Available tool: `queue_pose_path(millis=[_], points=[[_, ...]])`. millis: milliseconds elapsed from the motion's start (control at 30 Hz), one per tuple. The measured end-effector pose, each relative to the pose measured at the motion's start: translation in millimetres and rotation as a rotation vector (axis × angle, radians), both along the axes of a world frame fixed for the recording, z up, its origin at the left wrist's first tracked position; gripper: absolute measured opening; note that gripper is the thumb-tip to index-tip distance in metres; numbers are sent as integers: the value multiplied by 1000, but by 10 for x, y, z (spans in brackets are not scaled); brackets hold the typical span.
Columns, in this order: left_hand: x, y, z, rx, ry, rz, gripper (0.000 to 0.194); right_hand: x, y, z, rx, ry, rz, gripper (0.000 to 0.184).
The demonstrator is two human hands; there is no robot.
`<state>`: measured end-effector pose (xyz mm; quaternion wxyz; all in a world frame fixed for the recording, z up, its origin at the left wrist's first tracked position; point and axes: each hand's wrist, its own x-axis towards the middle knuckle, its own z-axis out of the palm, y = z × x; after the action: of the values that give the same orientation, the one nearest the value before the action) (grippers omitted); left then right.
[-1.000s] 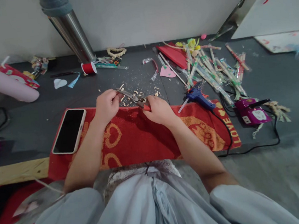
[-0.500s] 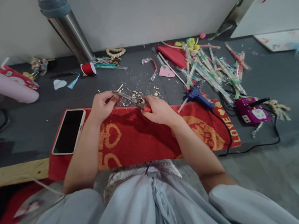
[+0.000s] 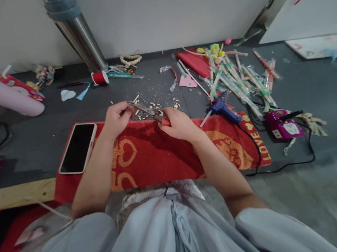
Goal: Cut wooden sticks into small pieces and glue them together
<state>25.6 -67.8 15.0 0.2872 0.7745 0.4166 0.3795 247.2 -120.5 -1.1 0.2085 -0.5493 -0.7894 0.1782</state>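
Note:
My right hand is closed around the red-handled pliers, whose dark metal head points left. Between my two hands runs a thin, slightly curved greyish strip. Its far left end sits pinched in the closed fingers of my left hand; whether its right end lies inside the plier jaws I cannot tell. Small pale cut bits and crumbs are scattered on the dark table just beyond both hands. Under my wrists lies a red towel with orange hearts.
A phone lies at the towel's left. To the right are a blue glue gun with its cord, a purple box and a heap of wrapped sticks. A steel flask and red thread spool stand behind.
Both hands stay almost in place, with the pliers and the strip shifting only very slightly.

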Motion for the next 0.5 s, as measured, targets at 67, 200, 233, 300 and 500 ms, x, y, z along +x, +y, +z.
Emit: queue_pose_path(millis=[67,200,233,300,500], points=[[5,-5,11,12,13,2,31,2,-1,1,1,-2,1,28],[15,-17,28,12,11,-2,32,3,-7,15,2,-14,2,31],[17,-19,31,8,12,-3,32,1,-9,19,0,-15,2,31],[19,-18,30,3,14,-2,32,-5,-9,24,-8,-16,-1,28],[21,-2,-7,-15,2,29,26,-39,-10,15,-33,-40,-53,23]])
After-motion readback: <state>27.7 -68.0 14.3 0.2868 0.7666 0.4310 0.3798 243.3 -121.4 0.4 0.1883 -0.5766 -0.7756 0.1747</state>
